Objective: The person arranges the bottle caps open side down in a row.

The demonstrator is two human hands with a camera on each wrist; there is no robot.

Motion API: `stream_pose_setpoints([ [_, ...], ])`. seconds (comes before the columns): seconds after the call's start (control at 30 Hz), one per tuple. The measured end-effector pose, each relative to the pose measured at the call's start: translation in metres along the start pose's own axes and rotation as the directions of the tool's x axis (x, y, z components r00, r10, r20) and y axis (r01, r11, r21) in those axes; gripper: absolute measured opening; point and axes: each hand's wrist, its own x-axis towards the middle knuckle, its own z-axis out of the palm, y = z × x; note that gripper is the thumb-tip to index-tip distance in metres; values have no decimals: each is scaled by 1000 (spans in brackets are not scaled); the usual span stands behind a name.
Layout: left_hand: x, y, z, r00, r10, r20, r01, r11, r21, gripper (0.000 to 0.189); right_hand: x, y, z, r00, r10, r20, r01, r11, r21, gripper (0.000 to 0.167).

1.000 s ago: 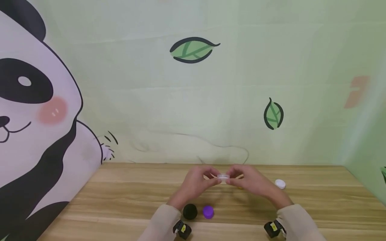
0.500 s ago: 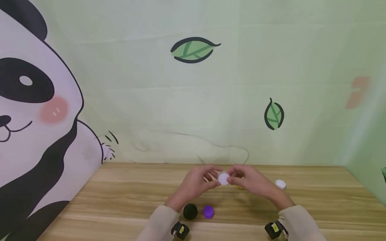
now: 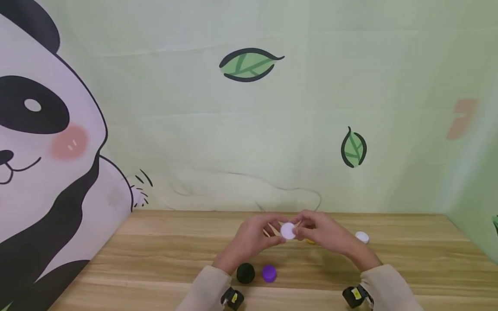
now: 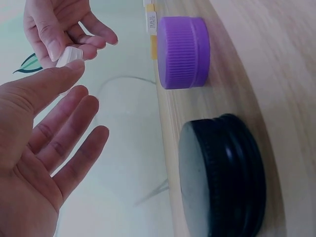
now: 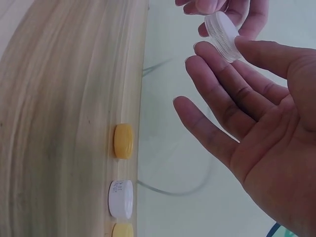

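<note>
A small white bottle cap [image 3: 287, 231] with a ridged, partly see-through side is raised above the table between both hands. My right hand [image 3: 326, 232] pinches its right edge, the thumb lying on the flat face. From the other side, the thumb and forefinger of my left hand [image 3: 254, 235] hold it at the lower and upper rim. The ridges of the white bottle cap [image 5: 224, 37] show in the right wrist view, where the other fingers of the right hand [image 5: 256, 108] are spread. In the left wrist view, the left thumb [image 4: 69, 74] covers part of the cap.
A black lid [image 3: 245, 273] and a purple bottle cap [image 3: 269, 273] lie near the left forearm. Beyond the right wrist is another white cap [image 3: 362, 237]. A yellow cap [image 3: 310, 241] is partly hidden by the right hand. The patterned wall backdrop [image 3: 241, 142] rises behind the table.
The white bottle cap has tipped from nearly edge-on to showing its round flat face. Both hands stay in about the same place, their fingers shifted slightly.
</note>
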Motion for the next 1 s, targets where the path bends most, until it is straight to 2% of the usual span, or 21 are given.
stream_pose_setpoints([
  [0.37, -2, 0, -1, 1000, -17, 20, 17, 1000, -3, 32, -2, -3, 0, 999, -38, 1, 38, 994, -99, 24],
  [0.77, -3, 0, -2, 996, -63, 55, 62, 998, 21, 27, -2, -6, 0, 997, -58, 46, 62, 994, -93, 27],
  [1.0, -4, -1, -3, 994, -67, 88, 64, 997, 37, 27, -1, -4, 1, 994, -80, 75, 86, 992, -87, 25],
])
